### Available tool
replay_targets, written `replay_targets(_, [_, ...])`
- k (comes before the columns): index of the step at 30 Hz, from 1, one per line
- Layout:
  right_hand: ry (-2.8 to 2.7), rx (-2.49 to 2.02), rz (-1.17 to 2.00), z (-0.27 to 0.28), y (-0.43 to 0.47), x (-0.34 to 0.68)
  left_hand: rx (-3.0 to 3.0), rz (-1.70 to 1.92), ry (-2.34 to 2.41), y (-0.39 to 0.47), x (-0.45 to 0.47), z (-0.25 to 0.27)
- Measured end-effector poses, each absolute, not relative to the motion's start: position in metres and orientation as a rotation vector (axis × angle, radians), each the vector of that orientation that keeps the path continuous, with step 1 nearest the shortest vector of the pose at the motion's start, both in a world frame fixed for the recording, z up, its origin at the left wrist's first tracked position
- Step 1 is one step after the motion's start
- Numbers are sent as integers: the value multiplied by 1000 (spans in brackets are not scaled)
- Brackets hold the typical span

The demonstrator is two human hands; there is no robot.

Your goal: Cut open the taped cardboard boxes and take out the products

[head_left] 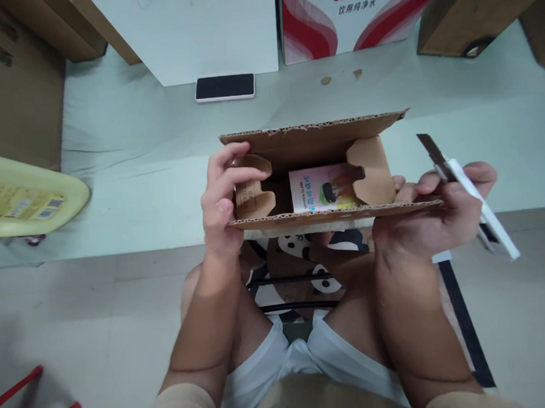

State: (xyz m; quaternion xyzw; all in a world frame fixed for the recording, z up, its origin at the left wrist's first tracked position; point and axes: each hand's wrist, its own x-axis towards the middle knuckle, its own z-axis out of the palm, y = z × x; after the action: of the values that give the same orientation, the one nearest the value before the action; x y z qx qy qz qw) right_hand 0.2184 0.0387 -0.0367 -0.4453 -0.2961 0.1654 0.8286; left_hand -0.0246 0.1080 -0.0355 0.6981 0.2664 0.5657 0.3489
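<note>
Between my hands, near the table's front edge, is a cardboard box with its top flaps spread. Inside it lies a smaller printed box in pink and blue, part of it hidden by the right end flap. My left hand grips the left end, fingers over the inner flap and thumb on the near side. In my right hand is a white utility knife, its blade out and pointing up and away. Some fingers of that hand also touch the right end of the cardboard box.
A phone lies face up on the pale table behind the box. Beyond stand a white box, a red-and-white carton and brown cartons. A yellow bottle is at left. Two cardboard scraps lie behind.
</note>
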Motion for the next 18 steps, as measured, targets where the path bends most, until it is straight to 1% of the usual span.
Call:
replay_targets(4, [-667, -974, 388, -37, 37, 217, 1977, 1295, 597, 110, -33, -35])
replay_targets(8, [-674, -1103, 358, -41, 42, 224, 2022, 1272, 670, 109, -35, -33])
replay_targets(12, [-734, -1520, 262, -63, 51, 252, 2018, 1287, 736, 107, -35, -33])
replay_targets(18, [-1035, -2133, 337, -94, 61, 286, 1967, 1357, 749, 108, -34, -37])
